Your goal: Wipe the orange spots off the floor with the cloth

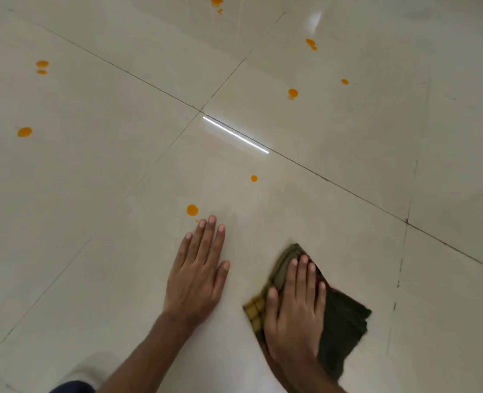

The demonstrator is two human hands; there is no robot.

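Pressing down on the cloth [345, 330], the right hand [294, 316] lies flat on top of it, fingers straight and close together, not curled round it. The cloth is dark green with a yellow checked strip along its left side. It is folded into a lumpy square and lies on the floor [93, 194], on the same big tile as both hands, nearer that tile's right edge than its left. The left hand [197, 276] rests flat on the bare floor just beside the cloth, fingers straight and a bit spread, holding nothing. The floor is shiny cream tile with thin dark lines between the tiles. Orange spots [25, 132] dot it. The nearest spot [192, 210] is round and sits just past the left fingertips. A small spot [253, 178] lies farther out on the same tile. More spots sit on the tiles beyond the lines, well apart from the cloth.
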